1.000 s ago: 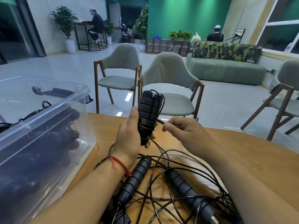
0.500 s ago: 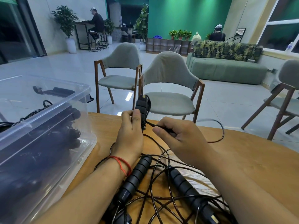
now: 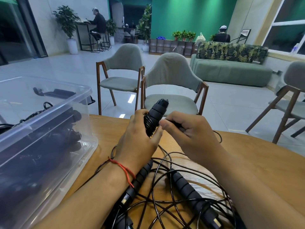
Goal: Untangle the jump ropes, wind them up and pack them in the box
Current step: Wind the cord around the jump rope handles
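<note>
Jump ropes [image 3: 184,187] lying tangled on the wooden table [image 3: 264,162], nearest; just beyond, left hand [image 3: 137,142] gripping a wound handle bundle [image 3: 156,113], right hand [image 3: 189,134] pinching its cord [image 3: 175,123] just beside; clear box [image 3: 54,113] at left, holding dark ropes; grey chairs [image 3: 171,75] farther off.

Left hand [image 3: 137,142] grips wound handle bundle [image 3: 156,116], bundle upright, tilted slightly right, black cord coiled round its middle. Red string [image 3: 123,167] on left wrist. Right hand [image 3: 189,134] just right of the bundle, thumb and fingers pinching the cord [image 3: 177,124] close to the coils. Round wooden table [image 3: 255,162] below. Near edge: tangled rope [image 3: 165,200] in loose loops, two black foam handles lying in it, left handle [image 3: 142,174] partly under the left wrist, right handle [image 3: 186,187] beside it. Clear plastic box [image 3: 49,116] at left on the table, dark ropes inside. Two grey chairs [image 3: 171,71] beyond the far table edge.
</note>
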Available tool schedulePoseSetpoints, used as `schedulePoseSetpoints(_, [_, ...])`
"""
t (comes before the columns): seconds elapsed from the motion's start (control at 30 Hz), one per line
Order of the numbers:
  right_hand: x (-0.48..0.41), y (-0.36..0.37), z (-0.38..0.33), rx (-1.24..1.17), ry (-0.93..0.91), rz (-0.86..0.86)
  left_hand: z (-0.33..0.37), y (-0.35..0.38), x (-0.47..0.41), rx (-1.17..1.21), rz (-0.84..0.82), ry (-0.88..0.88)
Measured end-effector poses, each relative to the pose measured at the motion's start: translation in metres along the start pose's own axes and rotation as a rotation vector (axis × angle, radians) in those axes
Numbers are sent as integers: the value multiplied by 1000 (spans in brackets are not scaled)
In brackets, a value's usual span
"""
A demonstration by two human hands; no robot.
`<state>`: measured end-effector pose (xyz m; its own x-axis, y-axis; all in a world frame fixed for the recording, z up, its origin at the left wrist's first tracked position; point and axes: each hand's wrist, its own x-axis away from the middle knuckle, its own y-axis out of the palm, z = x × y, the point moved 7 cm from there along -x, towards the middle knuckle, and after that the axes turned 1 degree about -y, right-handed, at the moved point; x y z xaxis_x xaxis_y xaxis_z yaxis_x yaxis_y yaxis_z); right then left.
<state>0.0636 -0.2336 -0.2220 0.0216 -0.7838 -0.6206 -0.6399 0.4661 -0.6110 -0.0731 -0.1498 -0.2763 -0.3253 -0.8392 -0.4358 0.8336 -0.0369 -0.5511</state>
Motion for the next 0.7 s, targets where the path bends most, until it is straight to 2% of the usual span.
schedulePoseSetpoints(0.23, [-1,-2,-20,366,-240,-42,-10,3,-1,-1,-43,-90])
schedulePoseSetpoints(0.33, [-3,-8,-22,498,-299,-19,-9,5,0,-89,-81,-79])
schedulePoseSetpoints(0.43, [-4,-19,-26,566,-343,56,-2,7,1,-191,-105,10])
schedulePoseSetpoints(0.53, [-8,-31,-28,553,-346,89,7,16,6,-238,-210,139])
schedulePoseSetpoints(0.7, [-15,-44,-14,509,-169,55,26,18,14,-208,-267,364])
